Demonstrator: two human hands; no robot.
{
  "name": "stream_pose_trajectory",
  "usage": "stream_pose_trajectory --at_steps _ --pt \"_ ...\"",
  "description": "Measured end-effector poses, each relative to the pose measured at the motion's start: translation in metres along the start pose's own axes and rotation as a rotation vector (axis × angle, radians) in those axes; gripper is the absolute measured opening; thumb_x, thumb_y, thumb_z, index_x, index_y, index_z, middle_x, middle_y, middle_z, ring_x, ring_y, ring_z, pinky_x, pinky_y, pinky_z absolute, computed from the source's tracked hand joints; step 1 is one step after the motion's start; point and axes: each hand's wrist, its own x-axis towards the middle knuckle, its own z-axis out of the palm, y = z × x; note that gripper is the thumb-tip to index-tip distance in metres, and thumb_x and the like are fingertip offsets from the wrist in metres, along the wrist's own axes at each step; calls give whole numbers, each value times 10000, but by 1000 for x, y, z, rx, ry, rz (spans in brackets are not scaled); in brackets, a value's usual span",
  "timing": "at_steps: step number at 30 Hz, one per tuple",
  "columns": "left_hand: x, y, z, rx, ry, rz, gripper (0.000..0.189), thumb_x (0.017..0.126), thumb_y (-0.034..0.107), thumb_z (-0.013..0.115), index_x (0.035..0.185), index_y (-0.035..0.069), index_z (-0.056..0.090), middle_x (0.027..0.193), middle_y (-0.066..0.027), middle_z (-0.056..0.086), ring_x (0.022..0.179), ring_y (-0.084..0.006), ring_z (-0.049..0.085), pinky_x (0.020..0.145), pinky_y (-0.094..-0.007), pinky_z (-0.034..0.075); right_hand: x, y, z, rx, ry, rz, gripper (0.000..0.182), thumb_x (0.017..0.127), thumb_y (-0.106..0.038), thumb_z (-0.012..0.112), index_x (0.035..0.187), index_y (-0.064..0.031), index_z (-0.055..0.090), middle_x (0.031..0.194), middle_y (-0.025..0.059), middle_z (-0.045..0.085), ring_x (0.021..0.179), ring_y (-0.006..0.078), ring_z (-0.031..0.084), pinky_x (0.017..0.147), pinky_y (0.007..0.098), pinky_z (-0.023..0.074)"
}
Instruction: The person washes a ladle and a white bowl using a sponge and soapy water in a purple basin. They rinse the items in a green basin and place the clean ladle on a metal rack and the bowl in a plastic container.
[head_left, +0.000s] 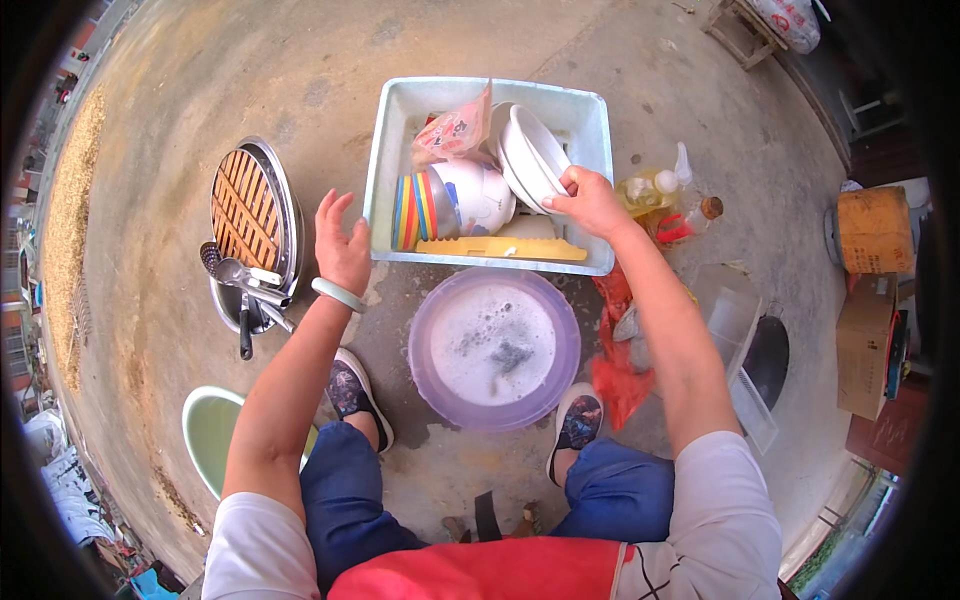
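My right hand (589, 199) grips the rim of the white bowls (534, 159), which lean on their sides in a pale blue plastic tub (491, 266). My left hand (343, 244) is raised beside the tub's left wall, fingers apart, holding nothing. Also in the tub are a stack of cups with coloured bands (415, 211), a white bowl with blue marks (476, 196), a pink printed plastic bag (455, 131) and a long yellow plastic piece with a wavy edge (502, 247). A purple basin (568, 345) of sudsy water stands between my feet, just below the tub.
At left are a slatted bamboo steamer rack (244, 206), metal pans with ladles (234, 271) and a pale green basin (196, 427). To the right lie bottles (664, 182), a red plastic bag (621, 382), a clear plastic container (724, 304) and a cardboard box (866, 345).
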Motion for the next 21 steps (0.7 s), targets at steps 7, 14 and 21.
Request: stream_pose_trajectory --at_steps 7,14,21 --pt "-11 77 13 25 -169 182 314 822 56 572 1135 80 584 1387 -185 397 1275 -356 400 1044 -391 345 6 20 -24 421 -160 41 171 808 -183 690 792 -29 617 744 14 610 677 93 540 632 262 447" --pt "-16 76 16 -3 -216 90 285 824 54 563 1107 66 601 1365 -193 424 1267 -354 414 1045 -385 342 2 6 -18 574 -136 92 157 870 -104 586 1000 -17 589 898 49 589 824 104 574 722 277 506" --pt "-19 72 19 -15 -298 104 285 839 46 546 1118 56 601 1361 -192 431 1270 -337 417 1052 -383 335 26 60 -4 111 184 85 411 861 -206 594 1219 -13 534 1032 181 622 958 277 604 847 359 482"
